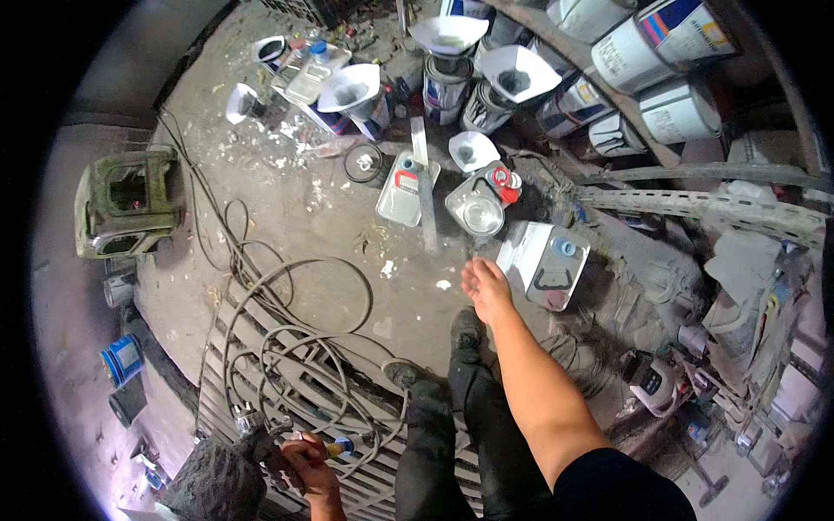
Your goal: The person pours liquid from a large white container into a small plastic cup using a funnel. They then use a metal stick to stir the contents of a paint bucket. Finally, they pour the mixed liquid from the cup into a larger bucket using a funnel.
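At the lower left, my left hand (308,464) is closed around a spray gun (261,438) with a metal nozzle and a large cup (215,482) crusted dark grey. A yellow and blue piece (339,446) sticks out beside that hand. My right hand (488,290) reaches forward over the floor, its fingers loosely stretched with nothing in them. It is nearest to a rectangular metal can (553,273) with a blue spout and black handle. Farther ahead are a round-topped container (479,215) with red caps and another metal can (401,208), a flat stick (426,200) lying across it.
Coiled hoses (295,330) lie over a slatted floor grating (217,382) near my feet. Paint cans with white paper funnels (352,87) stand at the back. More cans (660,48) fill a shelf at the right. A green metal frame (130,204) stands left.
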Motion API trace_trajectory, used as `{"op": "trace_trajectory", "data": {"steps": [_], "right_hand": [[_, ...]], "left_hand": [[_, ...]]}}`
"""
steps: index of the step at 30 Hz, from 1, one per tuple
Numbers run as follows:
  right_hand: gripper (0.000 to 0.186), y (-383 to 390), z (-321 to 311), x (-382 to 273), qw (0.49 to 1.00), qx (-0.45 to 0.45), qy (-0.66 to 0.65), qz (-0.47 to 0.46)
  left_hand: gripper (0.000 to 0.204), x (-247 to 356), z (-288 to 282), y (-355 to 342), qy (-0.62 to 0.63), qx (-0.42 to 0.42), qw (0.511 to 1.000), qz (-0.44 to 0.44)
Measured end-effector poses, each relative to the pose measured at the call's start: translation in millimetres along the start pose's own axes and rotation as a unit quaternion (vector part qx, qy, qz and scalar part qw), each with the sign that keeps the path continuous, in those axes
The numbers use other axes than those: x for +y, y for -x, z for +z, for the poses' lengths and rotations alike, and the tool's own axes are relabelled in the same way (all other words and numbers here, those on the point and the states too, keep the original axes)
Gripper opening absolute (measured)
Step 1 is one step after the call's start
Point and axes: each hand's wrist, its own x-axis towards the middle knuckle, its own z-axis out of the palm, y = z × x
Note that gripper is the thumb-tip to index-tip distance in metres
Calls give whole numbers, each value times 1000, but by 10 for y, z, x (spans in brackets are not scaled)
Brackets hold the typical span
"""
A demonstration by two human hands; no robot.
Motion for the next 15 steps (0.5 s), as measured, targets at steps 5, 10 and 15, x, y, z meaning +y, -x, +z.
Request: {"op": "trace_trajectory", "data": {"steps": [5, 10, 15], "right_hand": [[37, -345, 90, 1, 999, -23, -36, -30], [32, -480, -31, -31, 995, -41, -67, -59], [33, -587, -156, -81, 994, -51, -31, -92]], "left_hand": [[26, -461, 135, -124, -40, 5, 999, -7], [28, -621, 312, -131, -45, 10, 999, -10], [34, -650, 363, -155, -23, -14, 999, -18]]}}
